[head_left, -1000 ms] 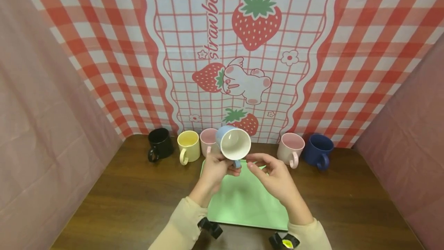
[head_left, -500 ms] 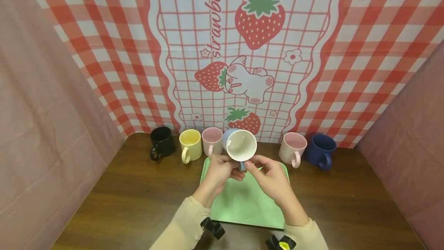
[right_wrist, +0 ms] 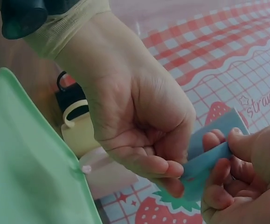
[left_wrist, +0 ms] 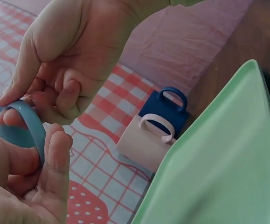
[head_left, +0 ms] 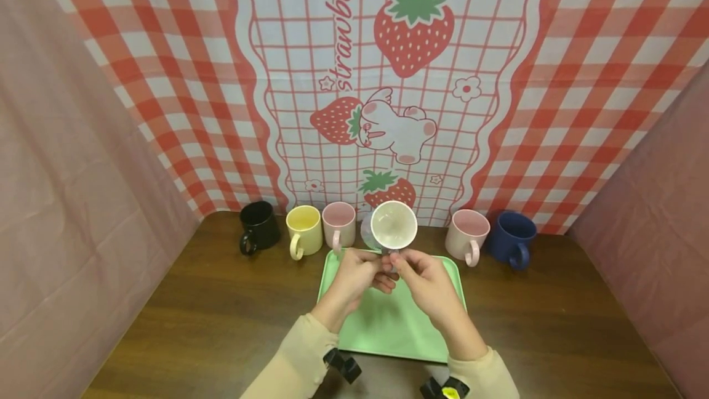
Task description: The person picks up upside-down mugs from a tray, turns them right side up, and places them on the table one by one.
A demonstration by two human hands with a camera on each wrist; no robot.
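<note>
A light blue mug (head_left: pixel 394 226) with a white inside is raised above the far edge of a green tray (head_left: pixel 390 325). Its opening faces the head camera and its handle (left_wrist: pixel 33 128) points down toward the person. My left hand (head_left: pixel 354 279) pinches one part of the handle between its fingers. Thumb and finger of my right hand (head_left: pixel 431 279) pinch another part of it, as the left wrist view shows. In the right wrist view, the left hand (right_wrist: pixel 135 102) covers some of the handle.
Along the back of the wooden table (head_left: pixel 210 319) stand a black mug (head_left: pixel 259 226), a yellow mug (head_left: pixel 304 231) and a pink mug (head_left: pixel 339 226) on the left. Another pink mug (head_left: pixel 466 236) and a navy mug (head_left: pixel 512 239) are on the right. A strawberry-print cloth (head_left: pixel 410 97) hangs behind.
My right hand has come in from the right and taken hold of the handle. The mug has shifted slightly right and turned, so its opening now faces the head camera more squarely.
</note>
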